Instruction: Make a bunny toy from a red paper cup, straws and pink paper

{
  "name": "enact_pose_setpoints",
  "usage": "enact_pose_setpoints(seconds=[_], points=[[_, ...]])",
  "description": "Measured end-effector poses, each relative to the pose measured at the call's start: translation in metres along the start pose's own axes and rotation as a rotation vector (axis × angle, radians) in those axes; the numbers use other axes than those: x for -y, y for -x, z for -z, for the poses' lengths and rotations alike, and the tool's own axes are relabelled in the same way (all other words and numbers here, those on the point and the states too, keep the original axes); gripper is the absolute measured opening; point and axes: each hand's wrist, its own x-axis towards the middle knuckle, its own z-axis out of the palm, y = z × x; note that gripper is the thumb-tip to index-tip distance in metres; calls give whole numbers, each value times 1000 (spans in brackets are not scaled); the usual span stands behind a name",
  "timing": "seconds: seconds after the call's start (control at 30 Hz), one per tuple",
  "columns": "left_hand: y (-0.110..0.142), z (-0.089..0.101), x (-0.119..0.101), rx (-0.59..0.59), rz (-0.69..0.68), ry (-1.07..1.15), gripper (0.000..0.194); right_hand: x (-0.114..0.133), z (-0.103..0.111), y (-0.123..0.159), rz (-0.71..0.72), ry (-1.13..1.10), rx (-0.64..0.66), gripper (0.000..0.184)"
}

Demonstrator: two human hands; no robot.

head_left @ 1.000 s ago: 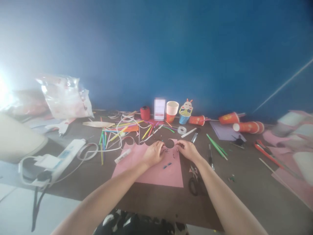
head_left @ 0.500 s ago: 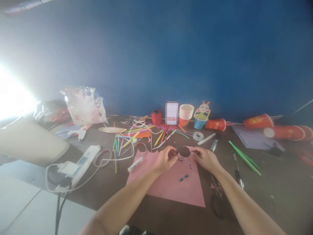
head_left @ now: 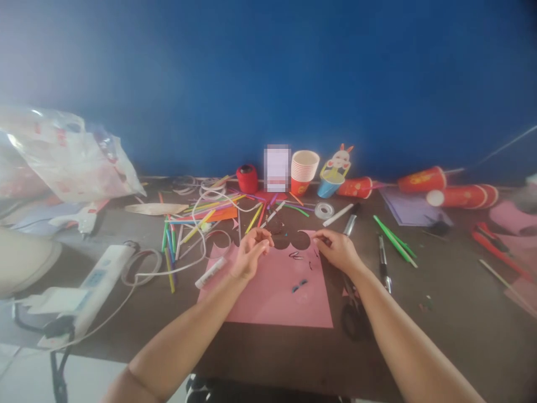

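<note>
Under the loosely curled left hand (head_left: 253,249) lies the pink paper (head_left: 268,296); the right hand (head_left: 335,250) has fingertips bunched near its edge. Can't tell if either's holding anything. Dark slivers (head_left: 298,257) sit between them, so I'd go light.

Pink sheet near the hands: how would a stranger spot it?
Below the blue wall, over the dark table, find the left hand and right hand. The pink sheet spans between them; unlike the pink paper at far right, it has a scalloped far edge and two small bluish pieces on it.
</note>
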Motion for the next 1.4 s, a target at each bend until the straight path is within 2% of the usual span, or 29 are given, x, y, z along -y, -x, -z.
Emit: enact_pose_setpoints(seconds=[0.3, 0.53, 0.77, 0.9, 0.97, 1.03, 1.07, 1.13, 1.2, 1.23, 1.3, 1.4], points=[[-1, -5, 0, 23, 64, 16, 16, 1, 6, 0, 21, -16, 14, 19], [-1, -8, -1, -3, 74, -84, 15, 0, 6, 4, 72, 15, -4, 19], [0, -9, -1, -15, 0, -247, 12, 0, 7, 5, 69, -14, 9, 18], [-1, -8, -1, 13, -9, -317, 15, 1, 7, 6, 88, -4, -4, 17], [-1, -10, -3, 27, -56, -402, 16, 1, 7, 6, 110, -7, 2, 17], [3, -14, -11, 97, -140, -539, 16, 1, 6, 6, 123, -9, 8, 18], [7, -17, -17, 179, -187, -627, 18, 1, 6, 6, 126, -8, 6, 18], [22, -29, -33, 427, -340, -804, 22, 1, 6, 7, 127, -9, -7, 18], [46, -44, -50, 807, -481, -956, 23, 0, 6, 7, 127, -13, -13, 18], [59, -52, -57, 921, -517, -1031, 24, 0, 6, 7, 128, -15, -11, 18], [86, -67, -62, 929, -499, -1193, 25, -1, 6, 7, 129, -14, -10, 18], [114, -77, -48, 869, -503, -1410, 41, -1, 5, 7, 123, -7, -18, 18]])
